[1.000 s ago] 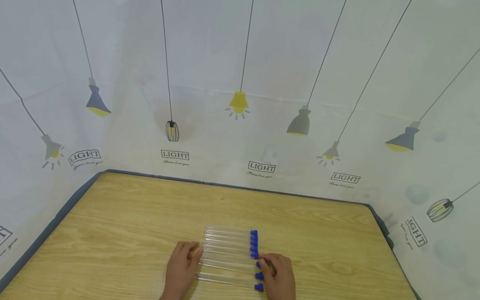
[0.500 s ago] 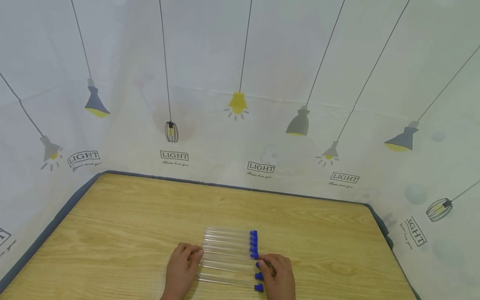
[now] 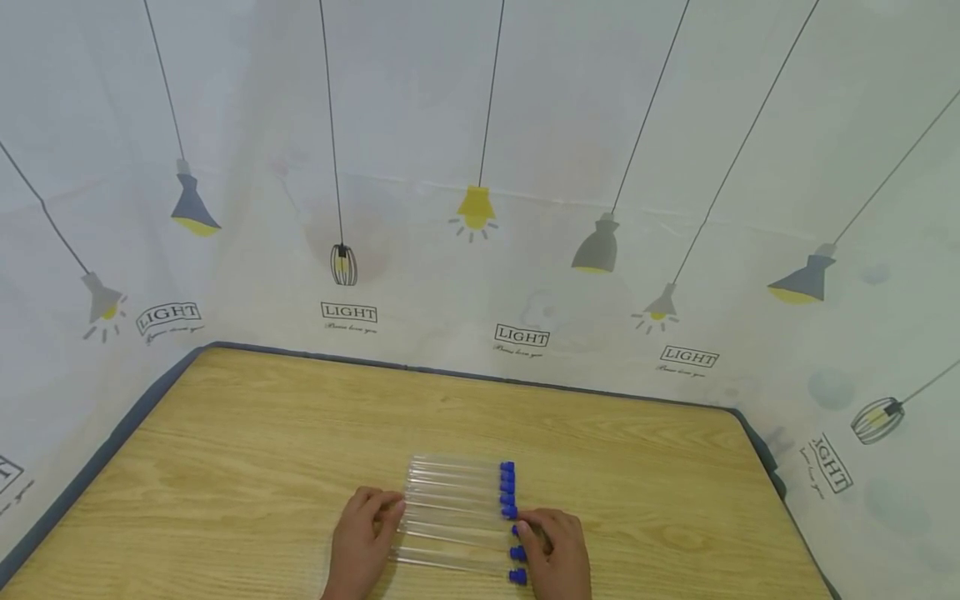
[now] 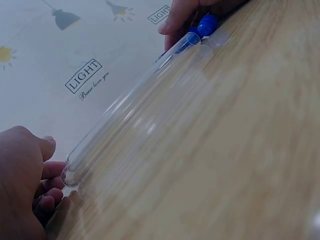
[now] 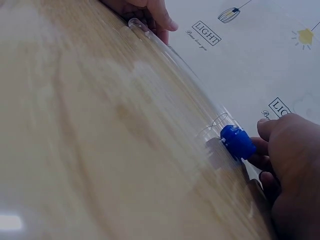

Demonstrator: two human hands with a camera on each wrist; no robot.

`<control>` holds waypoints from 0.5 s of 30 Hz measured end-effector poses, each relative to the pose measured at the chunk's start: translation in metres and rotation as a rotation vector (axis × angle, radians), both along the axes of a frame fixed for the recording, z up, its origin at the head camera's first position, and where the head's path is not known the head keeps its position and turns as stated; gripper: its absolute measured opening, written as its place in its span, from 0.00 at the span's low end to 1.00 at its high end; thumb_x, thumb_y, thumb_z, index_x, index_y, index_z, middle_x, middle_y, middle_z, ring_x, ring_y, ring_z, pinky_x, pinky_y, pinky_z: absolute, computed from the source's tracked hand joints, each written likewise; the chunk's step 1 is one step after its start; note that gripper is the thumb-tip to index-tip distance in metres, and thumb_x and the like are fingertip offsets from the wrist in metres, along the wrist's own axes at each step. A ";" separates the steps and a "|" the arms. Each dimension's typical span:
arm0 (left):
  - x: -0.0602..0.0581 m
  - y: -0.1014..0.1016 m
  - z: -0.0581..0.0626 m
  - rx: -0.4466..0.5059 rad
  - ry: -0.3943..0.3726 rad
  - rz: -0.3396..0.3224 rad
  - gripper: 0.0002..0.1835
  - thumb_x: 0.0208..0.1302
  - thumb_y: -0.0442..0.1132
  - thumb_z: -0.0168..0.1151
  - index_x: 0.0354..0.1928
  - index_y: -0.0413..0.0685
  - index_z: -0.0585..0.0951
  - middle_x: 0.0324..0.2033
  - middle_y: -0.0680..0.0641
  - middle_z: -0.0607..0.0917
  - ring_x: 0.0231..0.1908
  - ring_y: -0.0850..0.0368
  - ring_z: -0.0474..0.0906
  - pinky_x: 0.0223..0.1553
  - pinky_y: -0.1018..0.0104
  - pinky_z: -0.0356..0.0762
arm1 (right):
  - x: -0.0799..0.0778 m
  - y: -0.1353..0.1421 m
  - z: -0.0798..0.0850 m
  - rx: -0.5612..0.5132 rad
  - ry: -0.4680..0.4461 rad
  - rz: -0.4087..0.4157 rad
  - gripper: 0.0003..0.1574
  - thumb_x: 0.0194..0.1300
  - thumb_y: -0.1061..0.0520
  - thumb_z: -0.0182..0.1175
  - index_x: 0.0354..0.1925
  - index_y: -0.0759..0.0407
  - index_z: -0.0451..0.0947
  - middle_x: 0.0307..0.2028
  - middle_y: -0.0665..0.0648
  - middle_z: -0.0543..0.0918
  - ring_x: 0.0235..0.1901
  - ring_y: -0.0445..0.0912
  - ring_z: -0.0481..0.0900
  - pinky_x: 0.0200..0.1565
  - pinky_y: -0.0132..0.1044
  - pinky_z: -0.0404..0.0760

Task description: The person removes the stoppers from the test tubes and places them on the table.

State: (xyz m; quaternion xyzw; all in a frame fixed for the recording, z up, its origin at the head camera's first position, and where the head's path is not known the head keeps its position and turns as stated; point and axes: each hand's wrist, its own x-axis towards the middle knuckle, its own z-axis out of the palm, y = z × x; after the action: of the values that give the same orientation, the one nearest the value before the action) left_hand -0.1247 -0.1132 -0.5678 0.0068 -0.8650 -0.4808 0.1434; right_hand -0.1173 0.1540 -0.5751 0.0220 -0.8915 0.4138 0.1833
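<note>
Several clear test tubes (image 3: 454,503) with blue caps (image 3: 509,512) lie side by side on the wooden table, caps to the right. The two nearest me are spaced wider apart. My left hand (image 3: 362,533) is at their rounded ends, thumb and forefinger pinching a tube end near the row's middle. At the cap side, my right hand (image 3: 557,550) has thumb and forefinger on a mid-row cap, partly hiding it. In the right wrist view the nearest blue cap (image 5: 237,142) stands in front of the right fingers. Exact finger contact is partly hidden in both wrist views.
The wood-grain table (image 3: 262,433) has a dark edge along its back and sides. Behind it hangs a pale curtain (image 3: 420,250) printed with lamps and the word LIGHT. Bare tabletop shows on both sides of the tubes.
Hardly anything differs. Both hands stay at the two ends of the test tubes, and the tubes keep their places; the head view shifts very slightly.
</note>
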 end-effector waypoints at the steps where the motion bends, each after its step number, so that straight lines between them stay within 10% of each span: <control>1: 0.000 0.000 0.000 0.003 0.003 -0.001 0.08 0.67 0.43 0.61 0.40 0.46 0.84 0.37 0.53 0.76 0.35 0.60 0.76 0.34 0.71 0.79 | 0.000 0.000 0.000 -0.001 0.003 -0.001 0.03 0.62 0.51 0.66 0.36 0.43 0.84 0.34 0.36 0.77 0.35 0.37 0.67 0.33 0.32 0.70; 15: 0.002 0.002 0.005 0.145 0.069 0.013 0.08 0.64 0.41 0.64 0.41 0.46 0.85 0.34 0.56 0.76 0.30 0.65 0.72 0.27 0.72 0.74 | 0.004 -0.004 0.004 -0.119 0.026 -0.033 0.04 0.62 0.54 0.66 0.35 0.42 0.84 0.36 0.36 0.79 0.41 0.37 0.73 0.35 0.31 0.75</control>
State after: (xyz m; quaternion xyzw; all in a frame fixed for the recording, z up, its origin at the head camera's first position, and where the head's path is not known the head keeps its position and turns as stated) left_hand -0.1231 -0.1110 -0.5628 0.0062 -0.8225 -0.5411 0.1753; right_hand -0.1138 0.1504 -0.5707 0.0017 -0.8631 0.4625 0.2028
